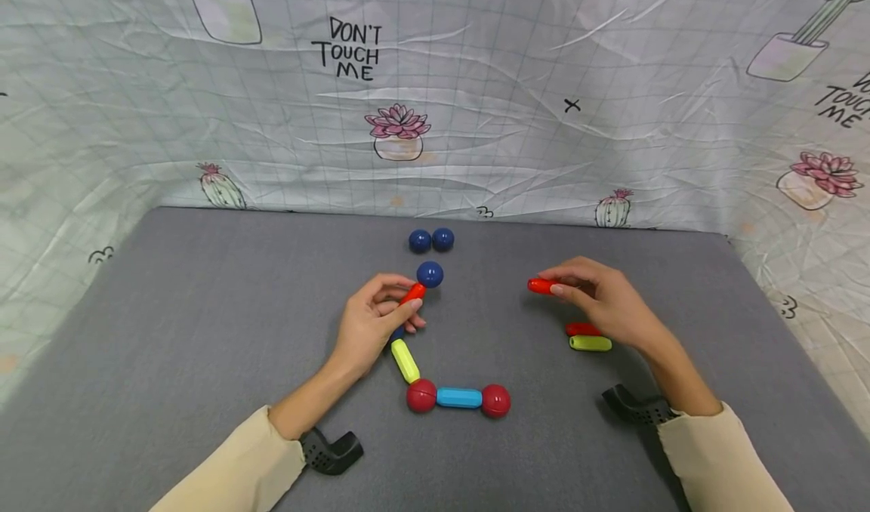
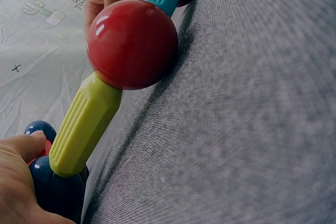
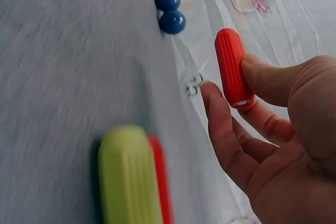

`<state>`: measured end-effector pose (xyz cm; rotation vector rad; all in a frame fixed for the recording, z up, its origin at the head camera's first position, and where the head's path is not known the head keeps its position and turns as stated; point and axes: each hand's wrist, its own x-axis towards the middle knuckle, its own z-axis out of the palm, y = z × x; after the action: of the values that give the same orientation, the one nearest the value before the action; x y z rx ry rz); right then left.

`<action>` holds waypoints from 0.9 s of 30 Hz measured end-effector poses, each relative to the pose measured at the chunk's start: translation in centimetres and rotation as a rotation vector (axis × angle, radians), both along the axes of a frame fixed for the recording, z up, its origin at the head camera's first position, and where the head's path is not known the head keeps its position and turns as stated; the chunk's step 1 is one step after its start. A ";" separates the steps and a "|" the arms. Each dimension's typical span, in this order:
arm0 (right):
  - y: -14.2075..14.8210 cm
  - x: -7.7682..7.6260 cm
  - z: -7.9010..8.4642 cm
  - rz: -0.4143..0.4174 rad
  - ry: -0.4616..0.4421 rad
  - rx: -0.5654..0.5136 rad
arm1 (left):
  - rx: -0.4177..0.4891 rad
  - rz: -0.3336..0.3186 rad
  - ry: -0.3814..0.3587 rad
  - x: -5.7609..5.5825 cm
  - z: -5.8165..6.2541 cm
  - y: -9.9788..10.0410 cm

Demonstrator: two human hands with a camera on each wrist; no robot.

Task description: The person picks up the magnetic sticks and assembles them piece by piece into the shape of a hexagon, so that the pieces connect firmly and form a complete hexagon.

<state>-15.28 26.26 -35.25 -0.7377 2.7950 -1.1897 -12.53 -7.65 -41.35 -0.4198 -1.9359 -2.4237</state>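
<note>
My left hand [image 1: 363,325] pinches a red magnetic rod [image 1: 413,294] between thumb and fingers. One blue ball [image 1: 430,274] sits at that rod's far end. Another blue ball [image 2: 55,190], mostly hidden by the hand in the head view, meets a yellow-green rod [image 1: 405,361]. From there the chain runs to a red ball [image 1: 421,396], a light blue rod [image 1: 458,398] and a second red ball [image 1: 496,401]. To the right, my right hand [image 1: 605,304] holds a loose red rod [image 3: 231,66] by thumb and fingers, above the table.
Two blue balls [image 1: 443,239] lie side by side toward the back of the grey table [image 1: 258,285]. Below the right hand, a red rod [image 1: 580,329] rests beside a yellow-green rod [image 1: 590,343]. A printed cloth [image 1: 489,142] hangs behind and along the sides.
</note>
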 end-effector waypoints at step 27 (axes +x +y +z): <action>-6.9 -1.8 0.1 0.086 -0.044 -0.068 | -0.005 0.001 0.015 0.0 -0.2 0.0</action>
<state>-17.11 19.40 -35.11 -0.8175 2.6702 -1.2747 -12.55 -7.62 -41.52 -0.4349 -1.9357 -2.4089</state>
